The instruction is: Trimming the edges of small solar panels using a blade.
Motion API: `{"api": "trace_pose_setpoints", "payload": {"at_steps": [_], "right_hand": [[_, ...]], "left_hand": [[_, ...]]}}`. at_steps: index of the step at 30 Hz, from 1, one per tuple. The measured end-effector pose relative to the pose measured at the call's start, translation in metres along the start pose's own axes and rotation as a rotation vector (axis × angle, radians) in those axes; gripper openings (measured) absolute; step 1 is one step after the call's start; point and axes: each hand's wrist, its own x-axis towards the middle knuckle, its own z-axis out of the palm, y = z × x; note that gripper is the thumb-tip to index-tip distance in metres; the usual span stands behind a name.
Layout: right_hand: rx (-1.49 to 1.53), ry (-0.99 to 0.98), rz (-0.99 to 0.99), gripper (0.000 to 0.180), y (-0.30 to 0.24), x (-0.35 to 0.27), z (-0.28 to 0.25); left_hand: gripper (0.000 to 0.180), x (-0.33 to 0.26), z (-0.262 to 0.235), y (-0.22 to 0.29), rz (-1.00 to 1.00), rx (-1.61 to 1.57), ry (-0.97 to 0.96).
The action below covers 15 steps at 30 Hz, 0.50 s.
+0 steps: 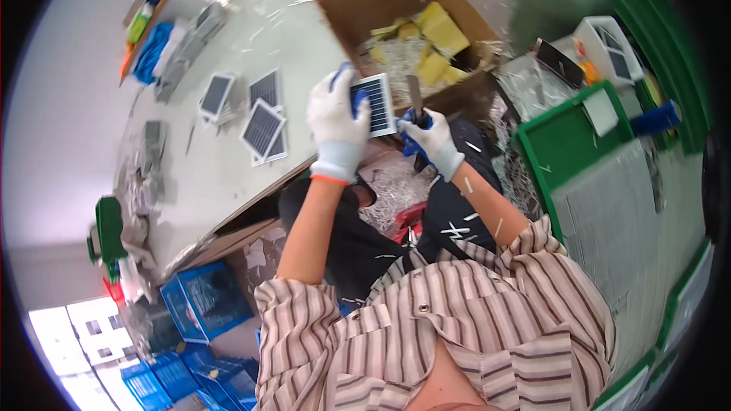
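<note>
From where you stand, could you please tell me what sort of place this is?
Probably a small workshop for hand-finishing solar panels. The left hand holds a small solar panel, the right hand holds a knife, more panels lie on the table, and a cardboard box holds scraps.

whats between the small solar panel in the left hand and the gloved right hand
In the head view, a narrow dark blade stands between the small solar panel in the left hand and the right hand, which grips its handle.

Both gloved hands raised before the lap, left hand [336, 125] fingers curled closed, right hand [431, 139] fisted, forearms bare
</note>
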Motion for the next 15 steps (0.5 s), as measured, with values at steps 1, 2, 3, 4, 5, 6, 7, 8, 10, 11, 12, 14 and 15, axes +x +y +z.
{"api": "trace_pose_setpoints", "payload": {"at_steps": [1,2,3,4,5,6,7,8,10,11,12,14,15], "right_hand": [[0.039,-0.028,-0.058,0.015,-0.001,0.006,0.006],[-0.019,-0.051,-0.146,0.013,0.001,0.013,0.009],[-0.076,-0.072,-0.233,0.012,0.001,0.019,0.012],[-0.147,-0.092,-0.291,0.012,0.002,0.023,0.015],[-0.086,-0.108,-0.263,0.014,0.001,0.023,0.018],[-0.176,-0.165,-0.229,0.013,-0.003,0.019,0.018],[-0.267,-0.221,-0.196,0.013,-0.005,0.014,0.016],[-0.296,-0.195,-0.14,0.014,-0.001,0.009,0.016],[-0.273,-0.196,-0.133,0.014,0.001,0.007,0.018],[-0.244,-0.184,-0.137,0.014,0.002,0.007,0.018],[-0.264,-0.165,-0.294,0.013,0.007,0.015,0.018],[-0.207,-0.153,-0.269,0.013,0.0,0.025,0.016],[-0.184,-0.187,-0.279,0.012,-0.004,0.029,0.016]], "left_hand": [[0.037,0.003,0.001,-0.003,0.024,0.023,0.002],[0.032,0.006,0.001,-0.001,0.021,0.02,0.005],[0.031,0.007,0.001,-0.001,0.015,0.023,0.004],[0.031,0.006,0.0,0.001,0.006,0.022,-0.007],[0.031,0.006,-0.001,0.002,-0.001,0.016,-0.016],[0.031,0.005,-0.002,0.0,-0.017,0.026,-0.007],[0.03,0.004,-0.002,-0.002,0.01,0.027,0.019],[0.03,0.001,-0.002,-0.001,0.038,0.021,0.039],[0.03,0.002,-0.002,-0.002,0.008,0.003,0.057],[0.03,0.003,-0.002,-0.002,-0.004,-0.017,0.074],[0.029,0.005,-0.002,-0.001,-0.017,-0.024,0.069],[0.029,0.005,0.001,0.001,-0.03,-0.023,0.073],[0.029,0.005,0.004,0.001,-0.03,-0.03,0.077]]}}
